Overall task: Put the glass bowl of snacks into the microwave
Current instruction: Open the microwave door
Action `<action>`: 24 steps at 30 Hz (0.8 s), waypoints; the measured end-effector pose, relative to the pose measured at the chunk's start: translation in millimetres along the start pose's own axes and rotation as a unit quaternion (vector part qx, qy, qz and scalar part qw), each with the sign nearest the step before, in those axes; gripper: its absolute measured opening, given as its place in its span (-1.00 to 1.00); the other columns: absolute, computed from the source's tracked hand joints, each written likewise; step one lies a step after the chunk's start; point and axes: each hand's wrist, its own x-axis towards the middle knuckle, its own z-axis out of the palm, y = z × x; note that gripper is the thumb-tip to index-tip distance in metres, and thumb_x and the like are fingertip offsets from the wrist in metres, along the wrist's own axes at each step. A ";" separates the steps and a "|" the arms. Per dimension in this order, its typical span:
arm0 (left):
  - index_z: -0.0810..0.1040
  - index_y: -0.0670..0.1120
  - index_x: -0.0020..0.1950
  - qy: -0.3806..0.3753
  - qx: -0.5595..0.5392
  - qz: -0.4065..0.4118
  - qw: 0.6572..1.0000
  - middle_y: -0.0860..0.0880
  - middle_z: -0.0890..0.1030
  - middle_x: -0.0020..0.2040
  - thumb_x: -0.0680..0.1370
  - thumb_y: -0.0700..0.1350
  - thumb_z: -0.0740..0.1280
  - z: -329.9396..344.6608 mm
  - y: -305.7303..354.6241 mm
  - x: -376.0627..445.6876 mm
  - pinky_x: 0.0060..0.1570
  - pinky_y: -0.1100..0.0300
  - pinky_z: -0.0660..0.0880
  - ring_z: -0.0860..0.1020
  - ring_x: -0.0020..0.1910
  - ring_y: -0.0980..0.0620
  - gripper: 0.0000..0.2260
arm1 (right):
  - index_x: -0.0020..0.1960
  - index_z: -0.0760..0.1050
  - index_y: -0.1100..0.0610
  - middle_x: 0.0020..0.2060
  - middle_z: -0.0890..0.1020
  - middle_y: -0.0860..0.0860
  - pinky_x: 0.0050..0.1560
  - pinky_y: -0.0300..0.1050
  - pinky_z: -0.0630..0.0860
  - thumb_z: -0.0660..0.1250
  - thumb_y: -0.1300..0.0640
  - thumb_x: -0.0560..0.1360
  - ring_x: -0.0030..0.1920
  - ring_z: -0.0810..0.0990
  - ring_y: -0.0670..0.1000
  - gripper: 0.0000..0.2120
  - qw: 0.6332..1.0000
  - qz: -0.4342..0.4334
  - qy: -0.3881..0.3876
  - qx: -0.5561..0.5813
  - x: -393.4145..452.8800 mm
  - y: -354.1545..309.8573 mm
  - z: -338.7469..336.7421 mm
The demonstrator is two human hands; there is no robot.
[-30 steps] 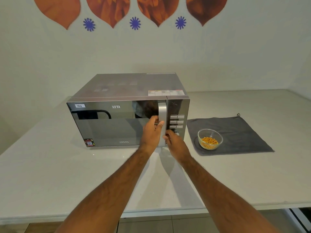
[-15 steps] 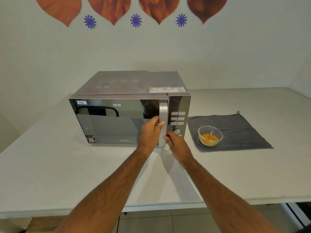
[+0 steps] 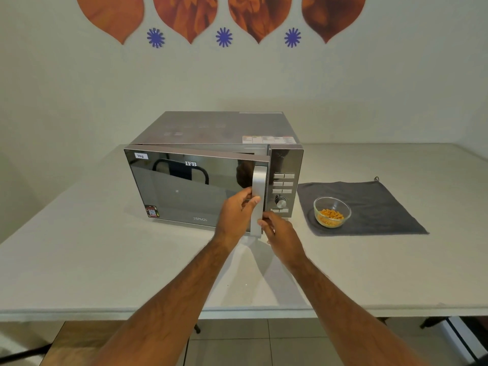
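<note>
A boxy microwave [image 3: 211,165] w/ mirrored dark door and brushed-metal top is set on a matte pale worktop [image 3: 79,260]; the door is seen ajar at its right edge. The flat silver handle [image 3: 258,199] is gripped by the left hand [image 3: 237,215], fingers curled round it; the right hand [image 3: 280,231] is laid at the handle's lower end, fingertips hidden, so its grip can't be told. The round glass bowl [image 3: 332,212] of orange snacks [image 3: 331,216] is left on a soft grey cloth [image 3: 369,204], right of the microwave. Panel lettering is too small to read.
</note>
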 end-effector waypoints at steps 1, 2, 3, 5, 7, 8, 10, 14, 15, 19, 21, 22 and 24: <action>0.57 -0.01 0.48 -0.001 0.000 0.001 1.000 0.16 0.63 0.23 0.69 0.04 0.35 -2.1 -0.8 -3.6 0.20 0.29 0.54 0.57 0.14 0.22 -0.63 | 0.33 0.54 0.09 0.20 0.70 0.04 0.26 -0.02 0.60 0.22 -0.06 0.70 0.18 0.67 0.04 -0.69 1.000 -0.005 0.003 0.007 -3.1 0.0 0.5; 0.57 -0.01 0.49 -0.002 -0.001 0.000 1.000 0.15 0.63 0.23 0.69 0.04 0.36 -4.4 -1.9 -7.6 0.14 0.39 0.50 0.57 0.14 0.21 -0.63 | 0.32 0.55 0.08 0.20 0.70 0.02 0.25 -0.01 0.61 0.23 -0.06 0.70 0.18 0.67 0.02 -0.70 1.000 -0.008 0.003 0.015 -6.5 0.0 1.0; 0.56 -0.01 0.49 -0.005 -0.004 -0.001 1.000 0.12 0.64 0.25 0.69 0.04 0.36 -6.5 -3.3 -11.6 0.11 0.46 0.47 0.58 0.16 0.19 -0.62 | 0.32 0.56 0.07 0.21 0.70 0.00 0.25 -0.03 0.61 0.25 -0.06 0.69 0.18 0.67 0.00 -0.70 1.000 -0.009 0.001 0.020 -10.3 0.3 1.1; 0.56 0.00 0.49 -0.009 -0.013 -0.004 1.000 0.10 0.66 0.27 0.68 0.05 0.36 -10.8 -6.1 -18.6 0.06 0.53 0.47 0.60 0.16 0.18 -0.62 | 0.33 0.57 0.05 0.22 0.70 -0.02 0.21 -0.14 0.59 0.27 -0.05 0.68 0.20 0.66 -0.04 -0.70 1.000 -0.013 -0.004 0.025 -17.5 2.3 1.8; 0.57 0.02 0.48 -0.008 -0.015 -0.007 1.000 0.17 0.64 0.22 0.68 0.07 0.37 -15.4 -7.1 -26.2 -0.05 0.61 0.47 0.62 0.09 0.24 -0.62 | 0.35 0.57 0.03 0.22 0.70 -0.05 0.20 -0.16 0.61 0.29 -0.02 0.68 0.20 0.66 -0.07 -0.71 0.999 -0.025 -0.013 0.034 -25.4 6.0 3.2; 0.57 0.03 0.48 -0.005 -0.016 -0.010 1.000 0.21 0.64 0.20 0.67 0.08 0.37 -17.7 -6.3 -29.8 -0.09 0.63 0.46 0.61 0.06 0.30 -0.62 | 0.35 0.57 0.00 0.22 0.70 -0.08 0.19 -0.16 0.62 0.29 -0.01 0.68 0.20 0.66 -0.10 -0.72 0.999 -0.028 -0.017 0.036 -29.3 8.2 4.0; 0.58 0.04 0.47 -0.002 -0.024 -0.017 1.000 0.28 0.63 0.15 0.67 0.07 0.38 -22.3 -4.4 -38.2 -0.10 0.64 0.46 0.61 0.01 0.40 -0.62 | 0.29 0.59 -0.06 0.17 0.70 -0.15 0.11 -0.25 0.60 0.29 0.02 0.67 0.14 0.65 -0.16 -0.77 0.999 -0.027 -0.019 0.034 -37.3 14.4 5.8; 0.55 0.17 0.42 -0.008 -0.031 -0.025 0.999 0.44 0.59 0.09 0.66 0.06 0.39 -33.6 -1.1 -58.0 -0.12 0.63 0.46 0.59 0.01 0.55 -0.68 | 0.04 0.54 -0.13 -0.03 0.67 -0.20 -0.03 -0.22 0.61 0.30 0.06 0.64 0.02 0.64 -0.14 -0.90 1.000 -0.009 -0.001 0.014 -47.8 28.8 7.4; 0.54 0.18 0.41 -0.011 -0.029 -0.027 0.999 0.43 0.59 0.10 0.66 0.07 0.38 -37.4 0.3 -62.8 -0.11 0.63 0.47 0.61 0.01 0.51 -0.69 | 0.04 0.54 -0.12 -0.04 0.65 -0.19 -0.02 -0.17 0.63 0.29 0.08 0.63 0.01 0.64 -0.12 -0.90 1.000 -0.004 0.002 0.011 -48.7 31.8 7.4; 0.55 0.11 0.45 -0.022 -0.015 -0.022 0.999 0.38 0.59 0.15 0.64 0.10 0.37 -55.2 3.4 -84.4 -0.07 0.64 0.46 0.56 0.00 0.50 -0.63 | 0.13 0.52 -0.13 0.07 0.60 -0.21 0.13 -0.06 0.63 0.29 0.09 0.63 0.09 0.59 -0.13 -0.85 1.000 -0.003 -0.018 0.002 -48.0 36.7 10.0; 0.52 0.16 0.42 -0.025 -0.022 -0.020 0.999 0.43 0.56 0.12 0.59 0.16 0.36 -64.0 3.6 -97.0 -0.08 0.65 0.45 0.56 -0.03 0.59 -0.60 | 0.24 0.52 -0.10 0.17 0.59 -0.17 0.23 -0.06 0.60 0.29 0.05 0.64 0.13 0.57 -0.13 -0.81 0.999 -0.003 -0.036 -0.008 -47.3 37.8 13.9; 0.52 0.16 0.43 -0.026 -0.027 -0.018 0.999 0.42 0.57 0.13 0.56 0.19 0.35 -68.2 3.4 -102.9 -0.06 0.63 0.46 0.56 -0.01 0.60 -0.57 | 0.28 0.52 -0.08 0.22 0.58 -0.14 0.25 -0.09 0.57 0.30 0.01 0.65 0.16 0.55 -0.14 -0.78 0.999 -0.003 -0.043 -0.015 -47.3 38.3 16.1; 0.54 0.11 0.48 -0.026 -0.031 -0.016 0.999 0.40 0.59 0.17 0.54 0.22 0.35 -75.9 2.1 -113.7 0.03 0.57 0.49 0.57 0.03 0.58 -0.48 | 0.35 0.50 -0.04 0.31 0.57 -0.09 0.28 -0.14 0.50 0.30 -0.04 0.65 0.23 0.52 -0.12 -0.71 0.998 -0.004 -0.055 -0.032 -48.4 38.8 20.6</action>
